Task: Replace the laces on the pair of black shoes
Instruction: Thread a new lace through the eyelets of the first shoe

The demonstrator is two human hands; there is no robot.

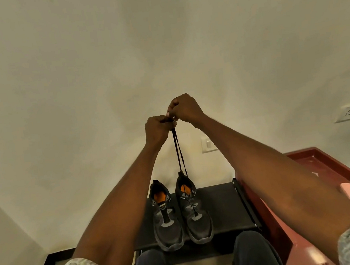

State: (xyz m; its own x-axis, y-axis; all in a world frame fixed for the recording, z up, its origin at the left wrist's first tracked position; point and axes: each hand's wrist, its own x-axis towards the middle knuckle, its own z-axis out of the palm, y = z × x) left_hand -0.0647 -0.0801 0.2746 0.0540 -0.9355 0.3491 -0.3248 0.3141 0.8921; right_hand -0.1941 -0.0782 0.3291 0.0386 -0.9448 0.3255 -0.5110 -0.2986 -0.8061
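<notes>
Both hands (169, 119) pinch taut dark lace (178, 152) above shoe (193, 207).

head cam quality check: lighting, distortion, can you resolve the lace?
Head view: dim, warm light, wall evenly lit with no glare; wide-angle stretch makes the forearms balloon toward the bottom corners; the lace reads as two thin dark strands from both hands to the right shoe; fingertip detail is too dark to resolve.

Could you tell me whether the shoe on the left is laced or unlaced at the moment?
Unlaced: the left shoe shows a bare tongue with no lace across it, while the right shoe has a lace running up to both hands.
</notes>
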